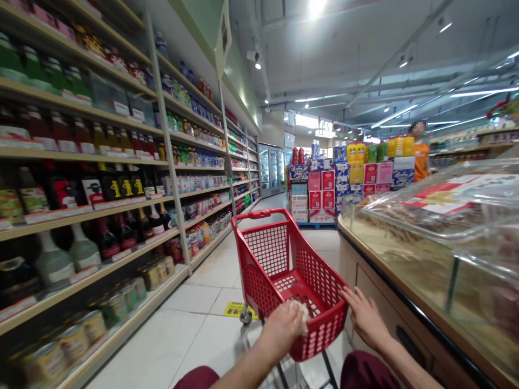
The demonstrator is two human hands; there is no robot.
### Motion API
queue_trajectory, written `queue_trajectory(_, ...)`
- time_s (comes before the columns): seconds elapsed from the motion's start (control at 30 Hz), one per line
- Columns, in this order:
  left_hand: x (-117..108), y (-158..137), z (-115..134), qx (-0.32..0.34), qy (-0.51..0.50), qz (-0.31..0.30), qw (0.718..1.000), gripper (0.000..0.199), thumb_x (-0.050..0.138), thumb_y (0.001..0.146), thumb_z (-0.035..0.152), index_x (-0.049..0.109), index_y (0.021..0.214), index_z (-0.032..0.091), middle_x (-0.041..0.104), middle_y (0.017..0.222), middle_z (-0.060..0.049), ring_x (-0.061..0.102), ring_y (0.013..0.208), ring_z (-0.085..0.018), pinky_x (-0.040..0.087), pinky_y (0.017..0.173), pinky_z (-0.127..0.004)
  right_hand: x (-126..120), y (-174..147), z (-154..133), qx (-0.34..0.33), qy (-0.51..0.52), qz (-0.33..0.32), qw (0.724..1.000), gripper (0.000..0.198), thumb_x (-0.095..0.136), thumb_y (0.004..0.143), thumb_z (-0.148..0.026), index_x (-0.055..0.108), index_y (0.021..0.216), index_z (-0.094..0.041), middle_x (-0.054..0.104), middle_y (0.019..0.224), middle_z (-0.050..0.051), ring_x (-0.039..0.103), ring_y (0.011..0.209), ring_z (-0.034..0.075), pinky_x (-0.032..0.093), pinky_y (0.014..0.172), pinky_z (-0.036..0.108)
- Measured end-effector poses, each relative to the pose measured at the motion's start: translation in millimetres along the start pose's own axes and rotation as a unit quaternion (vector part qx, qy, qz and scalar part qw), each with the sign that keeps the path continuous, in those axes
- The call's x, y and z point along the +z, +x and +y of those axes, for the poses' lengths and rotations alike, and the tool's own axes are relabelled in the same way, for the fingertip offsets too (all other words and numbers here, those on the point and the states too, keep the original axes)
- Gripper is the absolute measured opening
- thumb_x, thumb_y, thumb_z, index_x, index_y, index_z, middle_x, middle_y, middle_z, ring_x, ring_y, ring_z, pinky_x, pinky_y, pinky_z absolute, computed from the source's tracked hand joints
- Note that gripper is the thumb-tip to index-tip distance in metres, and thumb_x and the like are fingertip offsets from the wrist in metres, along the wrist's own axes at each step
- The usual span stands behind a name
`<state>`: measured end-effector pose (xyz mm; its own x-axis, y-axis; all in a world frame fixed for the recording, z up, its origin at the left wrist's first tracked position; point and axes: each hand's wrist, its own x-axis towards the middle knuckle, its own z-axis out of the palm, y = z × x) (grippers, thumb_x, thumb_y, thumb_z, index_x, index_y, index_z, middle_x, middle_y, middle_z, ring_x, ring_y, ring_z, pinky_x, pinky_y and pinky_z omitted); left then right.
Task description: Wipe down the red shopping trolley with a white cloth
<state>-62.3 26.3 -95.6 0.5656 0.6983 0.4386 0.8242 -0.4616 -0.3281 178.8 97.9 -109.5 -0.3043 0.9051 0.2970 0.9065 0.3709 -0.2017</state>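
A red plastic shopping cart (265, 286) with a perforated basket stands in front of my knees. My left hand (284, 324) is closed around a crumpled whitish cloth (303, 317), at the near edge of the basket. Against the basket's right rim lies my right hand (364, 316), its fingers stretched out and touching the red plastic. Through the grid the inside floor of the basket shows; the cart's handle (259, 215) is at the far end. A small wheel (245, 316) and dark legs show below.
Shelves of bottles (121, 254) and cans line the left side. At right is a wooden counter (377, 281) with clear plastic covers. Stacked drink boxes (320, 189) stand ahead, with a person in orange (421, 159) behind them. A yellow floor sticker (233, 308) lies beside the cart.
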Motion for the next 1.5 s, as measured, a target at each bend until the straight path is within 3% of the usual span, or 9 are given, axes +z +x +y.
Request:
queue_trajectory(0.23, 14, 11, 12, -0.012, 0.003, 0.053, 0.999, 0.033, 0.034, 0.086, 0.021, 0.042, 0.117, 0.012, 0.051, 0.119, -0.01, 0.041, 0.114, -0.018, 0.037, 0.093, -0.033, -3, -13, -86, -0.142, 0.215, 0.015, 0.966, 0.036, 0.027, 0.083, -0.026, 0.059, 0.099, -0.02, 0.057, 0.11, 0.008, 0.048, 0.105, 0.021, 0.023, 0.097, 0.048)
queue_trajectory(0.33, 13, 17, 13, 0.004, -0.009, 0.042, 0.999, 0.032, 0.036, 0.086, 0.022, 0.044, 0.116, 0.014, 0.053, 0.117, -0.007, 0.042, 0.113, -0.019, 0.035, 0.095, -0.034, 4, -20, -79, -0.139, 0.252, 0.032, 0.957, 0.038, 0.024, 0.085, -0.028, 0.061, 0.088, -0.019, 0.061, 0.1, 0.008, 0.053, 0.097, 0.019, 0.027, 0.096, 0.044)
queue_trajectory(0.57, -14, -10, -63, -0.103, 0.026, 0.016, 0.994, 0.027, 0.037, 0.084, 0.017, 0.051, 0.105, 0.009, 0.058, 0.106, -0.011, 0.048, 0.106, -0.021, 0.037, 0.092, -0.037, 14, -31, -59, -0.113, 0.243, 0.122, 0.956, 0.036, 0.031, 0.084, -0.035, 0.062, 0.081, -0.02, 0.064, 0.09, 0.007, 0.056, 0.092, 0.02, 0.036, 0.092, 0.039)
queue_trajectory(0.83, 0, 1, 14, -0.088, -0.072, 0.084, 0.99, 0.024, 0.043, 0.08, 0.022, 0.052, 0.101, 0.016, 0.058, 0.101, -0.007, 0.046, 0.105, -0.02, 0.035, 0.093, -0.042, 22, -34, -82, -0.093, 0.234, 0.15, 0.956, 0.042, 0.027, 0.085, -0.035, 0.046, 0.118, -0.018, 0.061, 0.102, 0.008, 0.056, 0.094, 0.018, 0.044, 0.084, 0.036)
queue_trajectory(1.0, -34, -30, -74, -0.075, 0.006, 0.048, 0.996, 0.021, 0.034, 0.085, 0.018, 0.055, 0.086, 0.018, 0.059, 0.084, -0.002, 0.053, 0.086, -0.013, 0.044, 0.081, -0.03, 18, -31, -56, -0.082, 0.188, 0.111, 0.972, 0.046, 0.026, 0.085, -0.039, 0.049, 0.115, -0.014, 0.064, 0.085, 0.009, 0.058, 0.08, 0.018, 0.047, 0.074, 0.031)
queue_trajectory(1.1, -53, -58, -131, -0.126, 0.038, 0.061, 0.989, 0.025, 0.03, 0.086, 0.015, 0.053, 0.094, 0.015, 0.057, 0.096, -0.008, 0.05, 0.097, -0.018, 0.04, 0.087, -0.041, 16, -25, -61, -0.074, 0.159, 0.116, 0.978, 0.043, 0.027, 0.085, -0.039, 0.053, 0.11, -0.015, 0.065, 0.088, 0.009, 0.058, 0.083, 0.019, 0.045, 0.076, 0.034)
queue_trajectory(1.2, -49, -64, -131, -0.158, 0.059, 0.068, 0.983, 0.025, 0.031, 0.085, 0.014, 0.051, 0.1, 0.015, 0.055, 0.103, -0.01, 0.048, 0.103, -0.019, 0.039, 0.089, -0.042, 15, -19, -91, -0.098, 0.127, 0.134, 0.978, 0.038, 0.029, 0.085, -0.035, 0.056, 0.105, -0.018, 0.065, 0.091, 0.007, 0.058, 0.084, 0.02, 0.041, 0.082, 0.039)
queue_trajectory(1.33, -40, -54, -109, -0.088, 0.063, 0.023, 0.994, 0.023, 0.041, 0.083, 0.016, 0.051, 0.103, 0.02, 0.057, 0.106, -0.004, 0.048, 0.104, -0.014, 0.039, 0.092, -0.031, 19, -16, -120, -0.181, 0.108, 0.166, 0.963, 0.033, 0.034, 0.084, -0.032, 0.056, 0.105, -0.018, 0.064, 0.091, 0.006, 0.058, 0.083, 0.018, 0.04, 0.08, 0.036)
queue_trajectory(1.5, -82, -79, -170, -0.163, 0.1, -0.013, 0.982, 0.031, 0.03, 0.082, 0.005, 0.049, 0.105, 0.01, 0.054, 0.11, -0.015, 0.046, 0.109, -0.021, 0.035, 0.094, -0.044, 17, -11, -99, -0.188, 0.11, 0.163, 0.962, 0.031, 0.033, 0.085, -0.033, 0.06, 0.09, -0.019, 0.064, 0.083, 0.005, 0.057, 0.073, 0.017, 0.041, 0.072, 0.031)
